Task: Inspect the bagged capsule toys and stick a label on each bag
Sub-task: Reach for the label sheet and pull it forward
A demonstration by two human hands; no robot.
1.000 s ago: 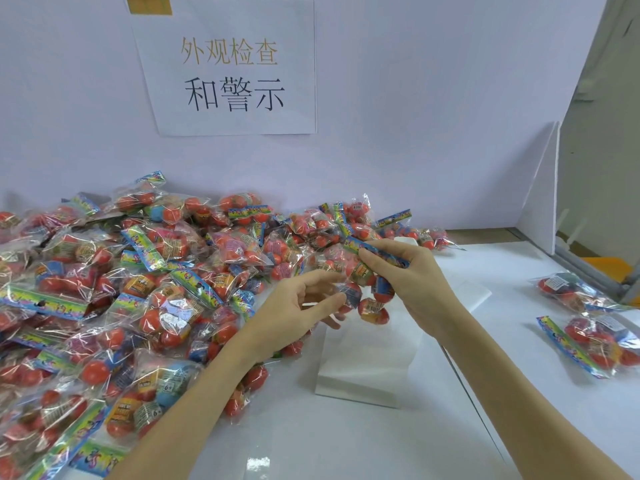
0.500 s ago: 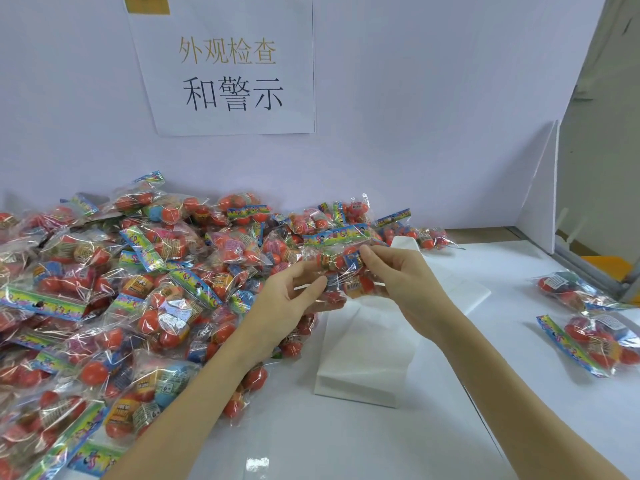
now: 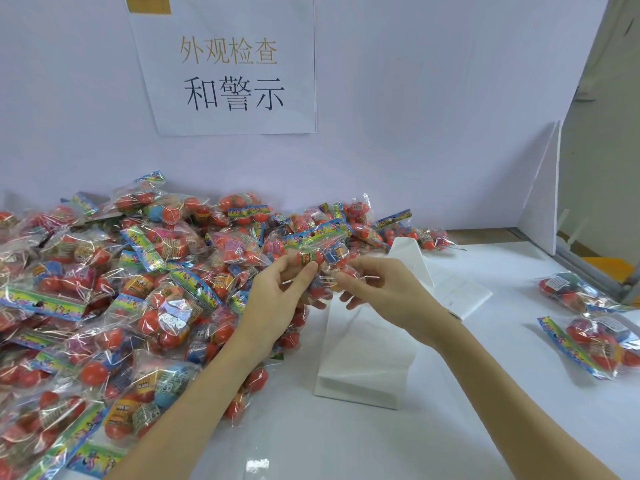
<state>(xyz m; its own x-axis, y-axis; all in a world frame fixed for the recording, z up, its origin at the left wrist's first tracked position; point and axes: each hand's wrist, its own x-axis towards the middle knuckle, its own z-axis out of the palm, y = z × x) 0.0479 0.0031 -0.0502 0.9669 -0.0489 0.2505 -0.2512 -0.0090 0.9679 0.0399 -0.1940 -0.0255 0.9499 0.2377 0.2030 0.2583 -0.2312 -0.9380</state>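
A heap of clear cellophane bags of red capsule toys (image 3: pixel 114 289) covered the white table (image 3: pixel 346 445) from nine o'clock. The left hand (image 3: pixel 277 299) and right hand (image 3: pixel 384 289) pinched one clear bag with a rainbow header card (image 3: pixel 320 251) at centre, above white label sheets (image 3: pixel 367 344). Two finished bags (image 3: pixel 588 317) lay at three o'clock.

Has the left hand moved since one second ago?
Yes. The left hand rose toward the wall sign and now grips the held bag.
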